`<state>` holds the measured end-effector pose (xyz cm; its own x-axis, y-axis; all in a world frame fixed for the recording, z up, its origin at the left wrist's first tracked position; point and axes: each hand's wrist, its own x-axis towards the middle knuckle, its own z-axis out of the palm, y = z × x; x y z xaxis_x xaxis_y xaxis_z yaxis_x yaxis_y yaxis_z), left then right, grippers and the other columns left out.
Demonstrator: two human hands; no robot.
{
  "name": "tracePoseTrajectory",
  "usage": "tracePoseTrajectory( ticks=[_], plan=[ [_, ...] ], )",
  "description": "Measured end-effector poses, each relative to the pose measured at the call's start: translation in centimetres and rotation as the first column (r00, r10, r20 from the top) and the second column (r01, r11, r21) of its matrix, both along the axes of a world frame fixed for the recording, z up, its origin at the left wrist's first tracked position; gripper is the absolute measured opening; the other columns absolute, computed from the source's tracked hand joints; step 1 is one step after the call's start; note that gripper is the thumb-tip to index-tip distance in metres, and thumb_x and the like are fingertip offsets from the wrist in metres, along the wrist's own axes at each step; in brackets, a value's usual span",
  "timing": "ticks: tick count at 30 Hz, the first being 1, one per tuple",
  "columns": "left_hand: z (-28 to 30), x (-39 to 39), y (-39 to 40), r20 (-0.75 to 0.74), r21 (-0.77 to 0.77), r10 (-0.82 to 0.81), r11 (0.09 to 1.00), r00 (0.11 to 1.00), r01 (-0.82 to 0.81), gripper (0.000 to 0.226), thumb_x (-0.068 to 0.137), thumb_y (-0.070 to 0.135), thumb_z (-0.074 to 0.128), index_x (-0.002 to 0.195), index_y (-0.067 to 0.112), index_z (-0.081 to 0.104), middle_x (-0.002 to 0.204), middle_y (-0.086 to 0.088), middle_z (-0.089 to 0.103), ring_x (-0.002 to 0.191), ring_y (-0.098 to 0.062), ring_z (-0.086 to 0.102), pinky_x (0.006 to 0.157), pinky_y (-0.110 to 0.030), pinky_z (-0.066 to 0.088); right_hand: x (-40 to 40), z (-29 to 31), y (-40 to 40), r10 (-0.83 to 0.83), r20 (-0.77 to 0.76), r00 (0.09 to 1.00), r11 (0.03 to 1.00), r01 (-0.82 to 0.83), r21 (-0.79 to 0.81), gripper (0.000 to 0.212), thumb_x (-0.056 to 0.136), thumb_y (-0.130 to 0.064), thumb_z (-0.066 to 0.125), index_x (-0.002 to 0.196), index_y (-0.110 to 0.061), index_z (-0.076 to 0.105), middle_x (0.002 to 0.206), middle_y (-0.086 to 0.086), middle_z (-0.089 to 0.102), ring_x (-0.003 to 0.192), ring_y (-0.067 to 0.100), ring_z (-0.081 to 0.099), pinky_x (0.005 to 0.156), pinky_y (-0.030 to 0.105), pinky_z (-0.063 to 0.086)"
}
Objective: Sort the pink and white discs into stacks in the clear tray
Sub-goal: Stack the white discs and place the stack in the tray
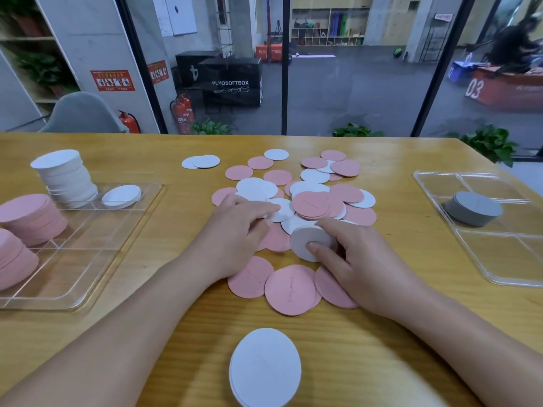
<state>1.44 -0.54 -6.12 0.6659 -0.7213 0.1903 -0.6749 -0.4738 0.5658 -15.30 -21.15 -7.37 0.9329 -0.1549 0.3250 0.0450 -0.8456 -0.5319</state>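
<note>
Two hands work over a loose pile of pink and white discs [308,195] in the middle of the wooden tabletop [396,333]. The right hand [361,259] pinches a small stack of white discs [308,240] between thumb and fingers, tilted up at the near edge of the pile. The left hand [235,233] lies palm down on the pile with its fingers reaching forward, the fingertips touching a white disc [283,210]; whether it grips anything I cannot tell.

Just below the hands, a few pink discs [289,289] lie overlapping on the wood. Nearer the camera sits a separate low stack of white discs [266,367]. Beyond the pile, two white discs [201,162] overlap on their own.

At the left stands the clear tray [88,277], divided into compartments. Its far compartments hold a tall white stack [66,177] and, just beside it, a single white disc [122,196] leaning. Two pink stacks [29,215] fill the tray's left side.

At the right, well apart, a second clear tray [499,274] holds a grey stack [473,208].
</note>
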Motion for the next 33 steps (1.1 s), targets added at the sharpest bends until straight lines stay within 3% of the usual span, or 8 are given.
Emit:
tracePoseTrajectory(
  ticks=[3,7,10,14,18,24,28,33],
  plan=[
    [0.1,0.2,0.0,0.079,0.062,0.01,0.998,0.997,-0.015,0.019,0.106,0.036,0.065,0.093,0.029,0.077,0.083,0.005,0.066,0.113,-0.017,0.049,0.105,-0.041,0.046,-0.2,0.0,-0.1,0.007,-0.007,1.0,1.0,-0.007,0.013,0.029,0.106,-0.039,0.06,0.084,-0.027,0.045,0.074,-0.007,0.053,0.074,0.016,0.049,0.063,0.05,0.047],
    [0.6,0.3,0.0,0.079,-0.029,0.115,0.993,0.99,-0.113,0.024,0.099,0.046,0.077,0.079,0.031,0.076,0.09,0.011,0.072,0.116,-0.009,0.056,0.088,-0.028,0.043,-0.2,0.0,-0.2,0.008,0.003,1.0,1.0,-0.009,0.022,0.029,0.107,-0.038,0.061,0.085,-0.025,0.047,0.074,-0.005,0.053,0.072,0.016,0.047,0.063,0.052,0.048],
    [0.1,0.2,-0.4,0.072,-0.102,0.125,0.988,0.99,-0.117,0.016,0.091,0.044,0.086,0.092,0.033,0.073,0.096,0.018,0.063,0.108,-0.009,0.056,0.083,-0.027,0.043,-0.2,0.1,-0.1,0.017,0.009,1.0,0.999,-0.017,0.033,0.029,0.107,-0.037,0.062,0.086,-0.024,0.048,0.074,-0.003,0.053,0.071,0.018,0.047,0.063,0.05,0.047],
    [-0.7,0.7,-0.6,0.11,0.075,0.154,0.984,0.982,-0.163,0.055,0.092,0.065,0.077,0.138,0.035,0.069,0.122,0.014,0.056,0.139,-0.014,0.04,0.11,-0.031,0.038,-0.2,0.2,-0.1,0.016,0.011,1.0,0.999,-0.016,0.045,0.03,0.106,-0.037,0.062,0.084,-0.025,0.047,0.073,-0.004,0.052,0.07,0.016,0.046,0.062,0.046,0.044],
    [-0.7,0.5,-0.7,0.083,0.087,0.15,0.984,0.985,-0.158,0.057,0.092,0.063,0.077,0.141,0.036,0.066,0.131,0.013,0.054,0.145,-0.016,0.033,0.116,-0.033,0.034,-0.3,0.1,-0.1,0.006,-0.004,1.0,0.999,-0.005,0.042,0.031,0.107,-0.036,0.062,0.083,-0.027,0.046,0.074,-0.007,0.052,0.07,0.015,0.046,0.061,0.043,0.041],
    [0.5,0.1,-0.3,-0.194,-0.267,0.047,0.959,0.98,-0.098,0.024,0.097,0.02,0.081,0.114,0.03,0.067,0.093,0.003,0.074,0.082,-0.02,0.065,0.068,-0.017,0.049,-0.2,-0.1,-0.1,-0.007,0.003,1.0,0.999,0.007,0.045,0.027,0.107,-0.037,0.062,0.086,-0.026,0.05,0.074,-0.007,0.054,0.071,0.016,0.047,0.064,0.049,0.046],
    [1.7,-0.1,0.2,-0.217,-0.364,-0.118,0.931,0.969,0.032,0.004,0.101,0.011,0.077,0.101,0.015,0.078,0.092,-0.002,0.078,0.081,-0.015,0.069,0.074,-0.019,0.051,-0.2,0.0,-0.3,-0.017,0.008,1.0,0.997,0.016,0.074,0.018,0.107,-0.037,0.063,0.095,-0.025,0.058,0.076,-0.005,0.058,0.072,0.017,0.051,0.066,0.046,0.05],
    [1.5,-0.8,0.1,-0.278,-0.385,-0.326,0.9,0.903,0.206,0.007,0.106,-0.001,0.068,0.105,0.0,0.075,0.081,0.008,0.069,0.062,-0.004,0.058,0.059,-0.016,0.047,-0.4,0.5,0.1,-0.024,0.012,1.0,0.987,0.021,0.162,0.012,0.102,-0.036,0.072,0.108,-0.034,0.063,0.086,-0.019,0.067,0.071,0.008,0.06,0.061,0.021,0.045]
  ],
)
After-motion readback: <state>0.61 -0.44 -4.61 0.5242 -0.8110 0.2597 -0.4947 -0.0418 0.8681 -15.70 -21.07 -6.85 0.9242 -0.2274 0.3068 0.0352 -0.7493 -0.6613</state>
